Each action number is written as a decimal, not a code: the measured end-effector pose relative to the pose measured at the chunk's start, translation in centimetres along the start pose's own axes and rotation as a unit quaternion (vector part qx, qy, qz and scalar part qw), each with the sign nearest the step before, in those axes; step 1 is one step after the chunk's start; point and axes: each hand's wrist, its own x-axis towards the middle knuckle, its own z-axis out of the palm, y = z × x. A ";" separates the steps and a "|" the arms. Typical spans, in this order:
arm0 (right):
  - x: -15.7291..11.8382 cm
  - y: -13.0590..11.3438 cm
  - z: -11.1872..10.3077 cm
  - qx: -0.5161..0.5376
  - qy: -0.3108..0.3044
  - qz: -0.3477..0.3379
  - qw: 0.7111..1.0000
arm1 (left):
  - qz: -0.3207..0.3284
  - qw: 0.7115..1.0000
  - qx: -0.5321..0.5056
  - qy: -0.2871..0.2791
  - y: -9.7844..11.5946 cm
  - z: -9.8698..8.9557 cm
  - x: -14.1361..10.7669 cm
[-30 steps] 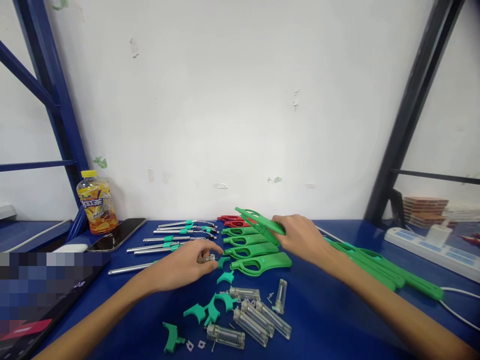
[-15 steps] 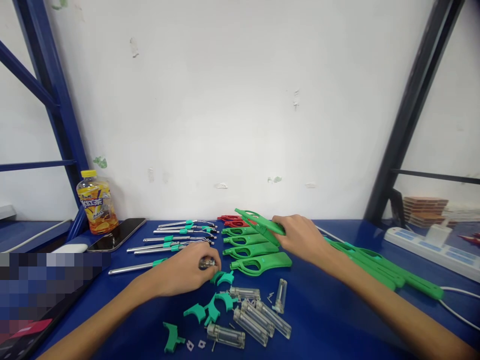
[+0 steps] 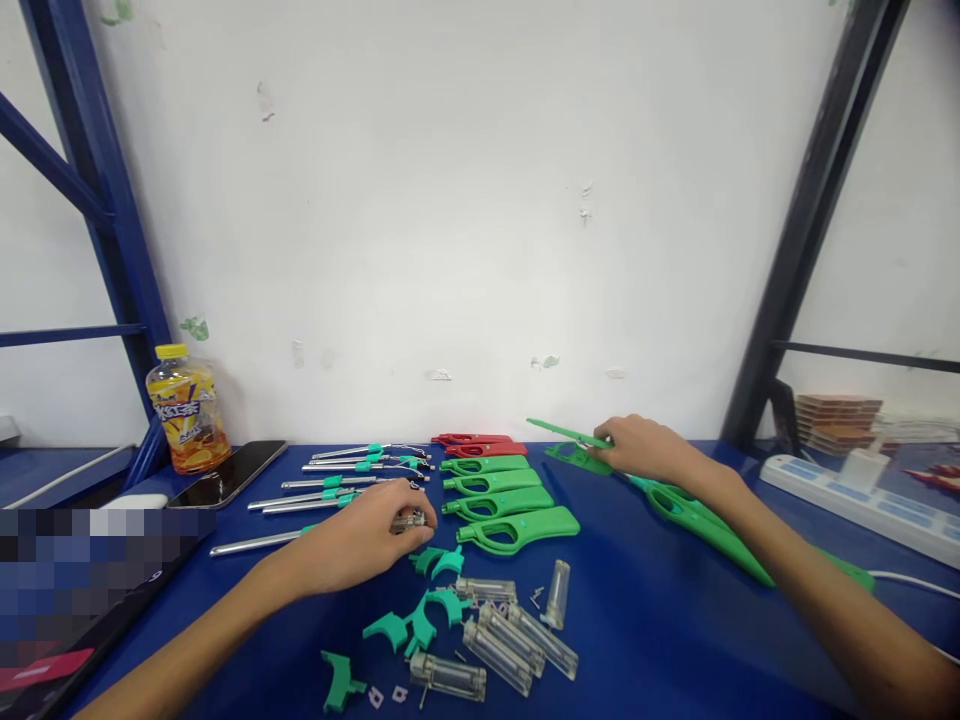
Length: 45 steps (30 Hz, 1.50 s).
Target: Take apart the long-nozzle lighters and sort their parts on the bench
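Observation:
My left hand (image 3: 356, 540) is closed around a small clear part with a metallic look (image 3: 409, 521), mostly hidden by the fingers, just above several teal trigger pieces (image 3: 448, 562). My right hand (image 3: 649, 447) reaches to the back right and pinches a green lighter handle shell (image 3: 568, 432), seen nearly edge-on. Close below it is another green shell piece (image 3: 574, 456); whether the fingers touch that one too I cannot tell. Left of this hand lies a row of green handle shells (image 3: 551, 525) with red ones (image 3: 491, 446) behind.
Metal lighter tubes (image 3: 255, 543) with wires lie at the left. Clear fuel tanks (image 3: 450, 677) are in front. A drink bottle (image 3: 189, 415) and phone (image 3: 232, 472) stand and lie back left. Assembled green lighters (image 3: 705, 525) and a power strip (image 3: 862, 508) lie right.
My right hand has moved right, away from the row of handles, taking the green shell with it and lowering it towards the table. My left hand stays nearly where it was, still closed.

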 end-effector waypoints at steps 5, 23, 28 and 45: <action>0.1 0.1 1.0 0.029 -0.103 -0.037 0.994 | -0.011 1.000 0.021 0.000 0.0 -0.1 0.1; -0.7 -0.7 1.2 0.045 -0.167 -0.015 0.985 | -0.026 0.999 0.007 -0.018 -1.0 0.2 0.4; -1.2 -1.6 1.0 0.045 -0.187 -0.024 0.981 | -0.021 1.000 0.005 -0.013 -0.9 0.3 0.3; -1.9 -3.1 0.9 -0.040 -0.148 -0.010 0.988 | -0.006 1.000 0.009 -0.013 -1.2 0.5 0.4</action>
